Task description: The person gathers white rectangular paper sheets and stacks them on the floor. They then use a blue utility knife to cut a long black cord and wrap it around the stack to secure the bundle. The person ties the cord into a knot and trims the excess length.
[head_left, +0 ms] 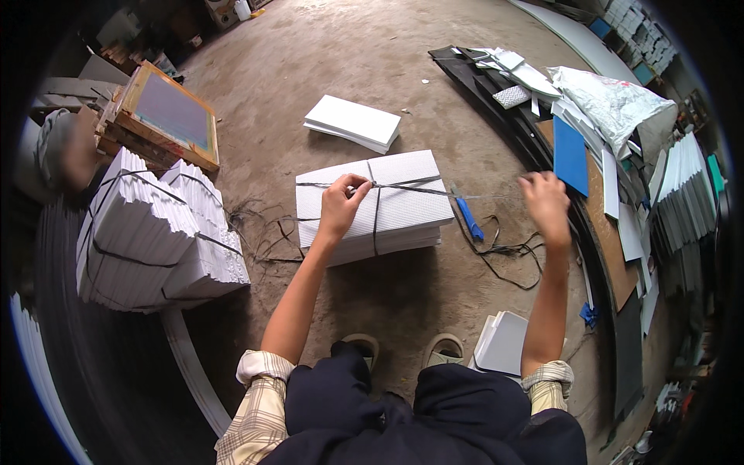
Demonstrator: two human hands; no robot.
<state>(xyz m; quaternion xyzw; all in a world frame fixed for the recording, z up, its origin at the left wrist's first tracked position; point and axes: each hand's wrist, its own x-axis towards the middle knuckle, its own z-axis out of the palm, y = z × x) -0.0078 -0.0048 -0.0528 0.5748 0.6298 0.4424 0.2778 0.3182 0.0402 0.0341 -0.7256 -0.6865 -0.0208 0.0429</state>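
A stack of white ribbed sheets (411, 172) lies on the floor before me, with black cord (377, 225) crossing over its top both ways. Close to the crossing, my left hand (343, 208) is closed in a pinch on the cord, resting at the stack's top. Off to the right, my right hand (545, 203) is raised and slightly blurred, its fingers curled. A taut length of the cord runs from the crossing towards it and thins to a faint line near the fingers. Beside the stack's right side lies a blue-handled tool (470, 218), its end partly unclear.
Loose black cord (508, 252) coils on the floor at right. Another white stack (353, 122) lies beyond. Tied white bundles (155, 232) and a wooden frame (172, 112) stand left. Scrap sheets, a blue panel (570, 156) and a white sack (608, 105) crowd the right.
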